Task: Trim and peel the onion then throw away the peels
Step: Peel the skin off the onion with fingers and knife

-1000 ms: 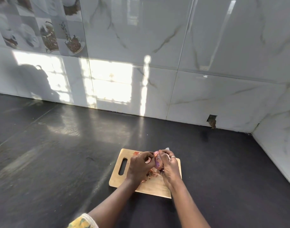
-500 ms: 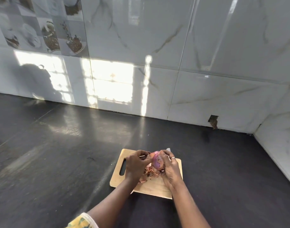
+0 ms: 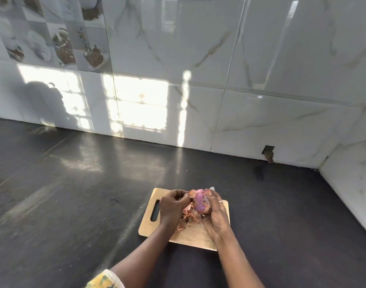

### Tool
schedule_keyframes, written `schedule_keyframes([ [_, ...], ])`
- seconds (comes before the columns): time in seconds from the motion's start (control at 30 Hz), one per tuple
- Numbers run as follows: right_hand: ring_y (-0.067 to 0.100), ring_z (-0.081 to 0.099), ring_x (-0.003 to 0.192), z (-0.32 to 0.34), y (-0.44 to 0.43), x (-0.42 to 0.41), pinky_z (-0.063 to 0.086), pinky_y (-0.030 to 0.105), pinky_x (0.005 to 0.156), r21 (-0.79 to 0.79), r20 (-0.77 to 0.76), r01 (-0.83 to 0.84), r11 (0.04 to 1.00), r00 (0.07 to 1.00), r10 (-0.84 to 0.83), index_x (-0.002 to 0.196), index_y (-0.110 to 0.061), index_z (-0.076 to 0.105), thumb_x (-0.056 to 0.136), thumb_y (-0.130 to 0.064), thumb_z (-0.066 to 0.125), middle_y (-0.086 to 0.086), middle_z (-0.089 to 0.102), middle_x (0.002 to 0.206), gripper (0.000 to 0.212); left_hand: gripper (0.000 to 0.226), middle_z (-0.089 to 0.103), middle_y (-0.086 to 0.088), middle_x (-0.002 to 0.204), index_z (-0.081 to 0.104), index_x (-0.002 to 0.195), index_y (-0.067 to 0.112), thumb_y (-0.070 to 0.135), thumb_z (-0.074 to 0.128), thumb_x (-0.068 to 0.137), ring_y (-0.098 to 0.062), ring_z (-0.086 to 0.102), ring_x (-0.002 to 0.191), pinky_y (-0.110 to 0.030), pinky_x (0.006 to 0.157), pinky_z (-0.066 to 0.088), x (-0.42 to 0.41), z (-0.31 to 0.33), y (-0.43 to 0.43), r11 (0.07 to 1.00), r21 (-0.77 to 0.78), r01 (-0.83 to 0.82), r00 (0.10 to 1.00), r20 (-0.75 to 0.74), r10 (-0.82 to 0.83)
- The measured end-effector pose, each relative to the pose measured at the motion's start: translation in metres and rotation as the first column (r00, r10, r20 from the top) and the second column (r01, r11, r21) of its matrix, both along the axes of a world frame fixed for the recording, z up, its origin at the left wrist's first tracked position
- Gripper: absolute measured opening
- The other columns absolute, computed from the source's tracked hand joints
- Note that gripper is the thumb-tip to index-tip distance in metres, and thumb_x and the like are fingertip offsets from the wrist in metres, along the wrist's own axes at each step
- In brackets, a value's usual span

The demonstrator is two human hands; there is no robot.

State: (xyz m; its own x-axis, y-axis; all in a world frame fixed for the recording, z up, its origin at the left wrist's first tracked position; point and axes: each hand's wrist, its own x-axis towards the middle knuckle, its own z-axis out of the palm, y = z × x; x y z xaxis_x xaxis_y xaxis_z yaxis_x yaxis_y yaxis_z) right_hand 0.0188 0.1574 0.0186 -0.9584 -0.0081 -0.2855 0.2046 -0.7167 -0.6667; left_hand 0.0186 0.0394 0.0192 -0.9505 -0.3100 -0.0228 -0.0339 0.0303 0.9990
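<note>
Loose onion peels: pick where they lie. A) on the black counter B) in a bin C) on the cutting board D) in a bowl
C: the peels lie heaped on the wooden cutting board, under the onion that the right hand holds.

Both arms reach forward from the near edge, the hands meeting close together. The left forearm (image 3: 144, 252) runs in from the near left, bare up to a patterned sleeve (image 3: 104, 280) at the elbow. The left hand (image 3: 171, 206) is back-up with its fingers curled, and thumb and forefinger pinch a bit of peel (image 3: 190, 193). The right forearm (image 3: 238, 258) comes in from the near right. The right hand (image 3: 216, 215) is cupped, its fingers wrapped round the onion (image 3: 199, 201) from the right. A ring (image 3: 220, 201) sits on one finger.
</note>
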Motion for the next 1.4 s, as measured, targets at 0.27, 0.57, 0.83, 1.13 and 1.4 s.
schedule_keyframes([
  [0.27,0.023,0.063,0.082,-0.01,-0.003,-0.004,0.05,0.027,0.053,-0.113,0.029,-0.04,0.993,0.999,0.044,0.129,-0.006,0.051,0.075,-0.034,0.072,0.022,0.059,0.123,0.064,0.015,0.064,-0.009,0.065,0.059,0.073,0.001,-0.001,0.056,0.087,-0.011,0.065,0.059,-0.019,0.062,0.055,0.002,0.012,0.01,0.766,0.642,0.023,0.998,0.024,-0.05],
  [0.57,0.022,0.061,0.065,-0.001,-0.003,-0.005,0.047,0.023,0.04,-0.4,0.042,-0.039,0.916,0.997,0.061,0.093,-0.001,0.066,0.052,-0.035,0.087,0.018,0.065,0.08,0.057,0.011,0.069,-0.007,0.07,0.06,0.076,0.006,0.003,0.056,0.087,-0.011,0.068,0.062,-0.031,0.078,0.053,-0.009,-0.001,0.016,0.401,0.911,-0.097,0.994,0.109,-0.008],
  [0.83,0.037,0.069,0.077,-0.003,0.013,-0.01,0.049,0.024,0.042,-0.278,0.079,-0.038,0.96,0.995,0.062,0.113,0.004,0.051,0.076,-0.041,0.065,0.035,0.059,0.108,0.06,0.007,0.071,-0.012,0.07,0.067,0.079,0.002,0.008,0.067,0.082,-0.02,0.068,0.061,-0.033,0.063,0.058,-0.003,0.002,0.008,0.957,0.287,-0.04,0.981,0.195,-0.018],
  [1.13,0.023,0.06,0.068,-0.003,0.011,-0.003,0.053,0.03,0.045,0.017,0.034,0.082,0.997,0.996,-0.082,0.095,-0.022,0.056,0.089,-0.029,0.059,0.013,0.059,0.095,0.01,0.012,0.073,-0.003,0.08,0.073,0.089,0.009,0.016,0.065,0.082,-0.013,0.068,0.073,-0.03,0.074,0.056,0.002,0.005,0.003,0.951,-0.308,-0.007,0.998,0.064,0.028],
  [1.4,0.026,0.059,0.078,-0.007,0.01,-0.002,0.054,0.032,0.051,0.087,0.018,0.118,0.989,0.993,-0.12,0.094,-0.023,0.058,0.091,-0.024,0.058,0.012,0.059,0.101,0.003,0.02,0.072,0.0,0.102,0.072,0.101,0.013,0.012,0.058,0.086,-0.008,0.063,0.088,-0.014,0.081,0.044,0.004,0.004,0.001,0.914,-0.399,0.07,0.996,0.07,-0.046],
])
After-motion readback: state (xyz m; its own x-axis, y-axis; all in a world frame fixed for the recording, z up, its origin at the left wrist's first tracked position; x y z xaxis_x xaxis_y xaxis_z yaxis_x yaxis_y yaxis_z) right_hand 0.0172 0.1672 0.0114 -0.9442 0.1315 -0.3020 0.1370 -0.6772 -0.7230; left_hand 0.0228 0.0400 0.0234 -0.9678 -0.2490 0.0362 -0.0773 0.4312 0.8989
